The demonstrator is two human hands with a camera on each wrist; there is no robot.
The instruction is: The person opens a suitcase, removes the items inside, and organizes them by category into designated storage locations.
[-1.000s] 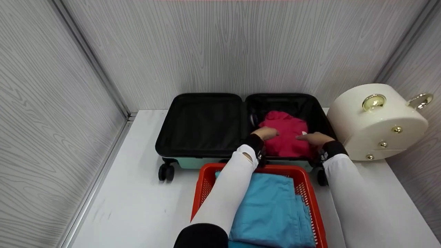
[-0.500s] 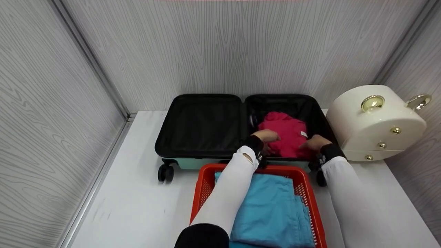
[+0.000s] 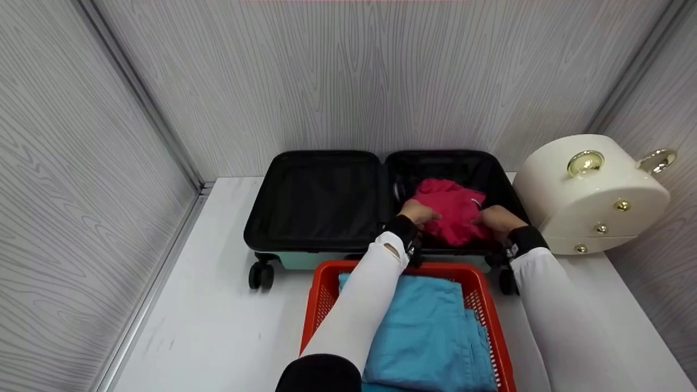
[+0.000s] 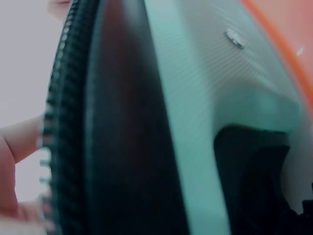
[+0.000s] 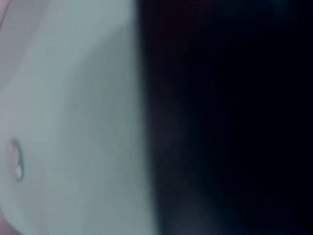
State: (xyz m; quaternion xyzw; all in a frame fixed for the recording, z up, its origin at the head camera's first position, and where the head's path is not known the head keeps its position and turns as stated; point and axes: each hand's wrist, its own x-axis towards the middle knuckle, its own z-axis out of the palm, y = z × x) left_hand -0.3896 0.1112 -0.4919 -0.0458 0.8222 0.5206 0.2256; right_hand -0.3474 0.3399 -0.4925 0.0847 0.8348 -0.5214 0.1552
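A crumpled red garment (image 3: 449, 209) with a small white label lies in the right half of an open suitcase (image 3: 321, 201), which has a black lining and a mint-green shell. My left hand (image 3: 418, 211) grips the garment's left side, thumb toward its middle. On the opposite side, my right hand (image 3: 500, 219) holds the cloth near the label, its lower fingers hidden in the suitcase. The left wrist view shows the suitcase's zipper edge (image 4: 63, 117) close up, with part of the left hand (image 4: 14, 147) beyond it. The right wrist view is mostly blurred and dark.
A red basket (image 3: 313, 310) holding folded blue cloth (image 3: 422, 326) stands in front of the suitcase, under the left forearm. Beside the suitcase on the right is a cream rounded case (image 3: 577, 190) with gold handles and knobs. Grey walls (image 3: 348, 76) enclose the white table (image 3: 218, 326).
My right hand has dropped to the garment's right side. The garment has bunched up between both hands, its front edge drawn inward and its label tilted.
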